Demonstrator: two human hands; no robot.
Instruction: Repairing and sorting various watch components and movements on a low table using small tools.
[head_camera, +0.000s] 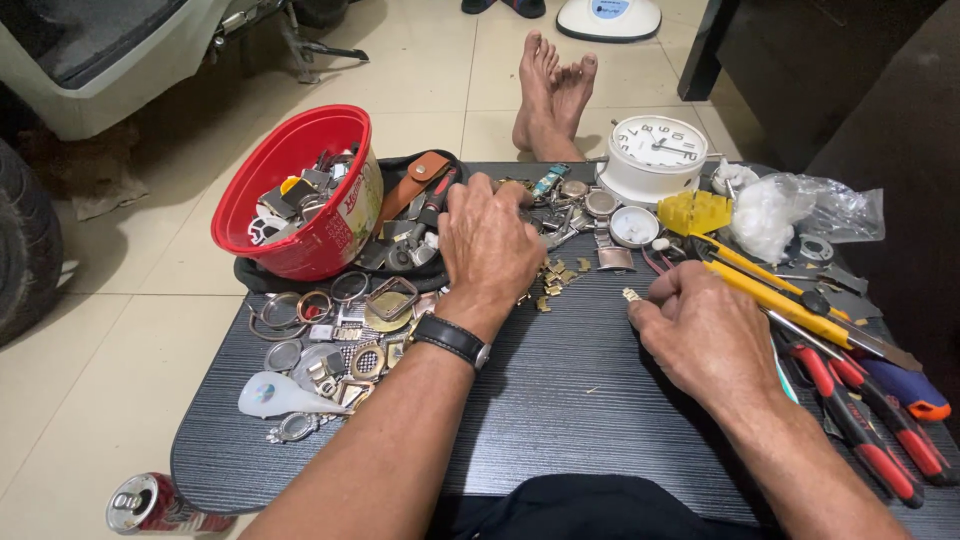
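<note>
My left hand (487, 240) rests palm down over a heap of small metal watch parts (560, 225) at the far middle of the low dark table (560, 400); its fingertips are buried in the pile, so I cannot see whether they grip anything. A black wristwatch (452, 339) sits on that wrist. My right hand (705, 335) lies to the right with fingers curled, pinching a tiny gold-coloured part (631, 294) at its fingertips.
A tilted red bowl (255, 195) holds watch pieces at the left, with loose watch cases (345, 330) below it. A white clock (655, 150), yellow box (695, 210), plastic bag (800, 210) and red-handled and yellow-handled tools (860, 420) crowd the right. A can (150, 503) lies on the floor; bare feet (552, 90) show beyond the table.
</note>
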